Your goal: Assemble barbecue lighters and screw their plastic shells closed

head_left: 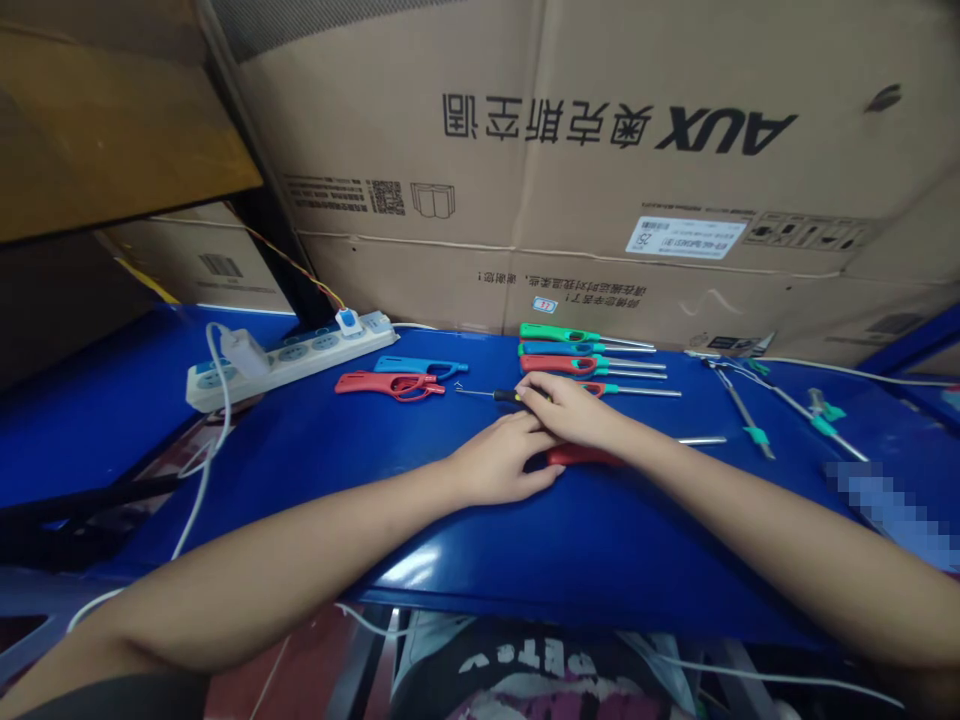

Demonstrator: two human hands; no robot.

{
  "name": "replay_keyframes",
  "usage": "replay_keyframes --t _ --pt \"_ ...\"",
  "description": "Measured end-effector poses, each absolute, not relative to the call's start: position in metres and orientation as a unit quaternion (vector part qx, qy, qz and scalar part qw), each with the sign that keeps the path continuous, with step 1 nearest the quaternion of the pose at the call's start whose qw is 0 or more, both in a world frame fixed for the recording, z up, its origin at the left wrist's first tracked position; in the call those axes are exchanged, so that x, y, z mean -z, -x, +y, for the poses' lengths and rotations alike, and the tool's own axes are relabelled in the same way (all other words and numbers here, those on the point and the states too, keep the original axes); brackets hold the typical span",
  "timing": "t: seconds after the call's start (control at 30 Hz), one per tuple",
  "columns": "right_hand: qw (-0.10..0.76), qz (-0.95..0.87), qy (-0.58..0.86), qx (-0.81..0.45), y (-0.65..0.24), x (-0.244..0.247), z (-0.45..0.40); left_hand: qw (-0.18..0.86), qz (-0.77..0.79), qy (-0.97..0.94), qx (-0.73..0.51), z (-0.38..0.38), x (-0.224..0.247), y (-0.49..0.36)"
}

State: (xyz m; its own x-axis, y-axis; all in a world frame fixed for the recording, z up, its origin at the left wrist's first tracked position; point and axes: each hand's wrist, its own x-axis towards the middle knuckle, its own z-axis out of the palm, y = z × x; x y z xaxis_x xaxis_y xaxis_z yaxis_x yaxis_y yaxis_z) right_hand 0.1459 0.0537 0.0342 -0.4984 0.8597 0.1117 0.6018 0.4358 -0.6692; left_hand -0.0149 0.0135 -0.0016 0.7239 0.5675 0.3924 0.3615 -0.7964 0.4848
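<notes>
My right hand is closed around the black and yellow handle of a small screwdriver. Its thin shaft points left, toward a few tiny metal pieces, perhaps screws. Just below, partly under the right hand, my left hand has its thumb and fingers around the near end of a red long-nosed gas lighter. My right forearm hides part of that lighter; its metal tube shows beyond. Behind the hands lie several assembled lighters, among them a green one and a red one.
Left of the hands lie red lighter handles and a blue one without tubes. A power strip with plugs stands behind. Loose tubes with wires lie to the right. A large carton backs the blue table.
</notes>
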Motion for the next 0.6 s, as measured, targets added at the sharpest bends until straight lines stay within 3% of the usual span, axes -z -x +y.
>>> replay_keyframes --t 0.33,0.47,0.6 --pt "0.261 -0.784 0.472 -0.308 -0.153 -0.034 0.048 0.185 0.242 -0.912 -0.276 0.014 0.003 0.015" --pt "0.348 -0.733 0.472 -0.344 -0.161 -0.04 0.041 0.193 0.256 -0.91 -0.264 0.015 0.004 0.014" --pt "0.436 -0.596 0.482 -0.471 -0.182 -0.05 0.035 0.202 0.257 -0.91 -0.254 0.013 0.002 0.014"
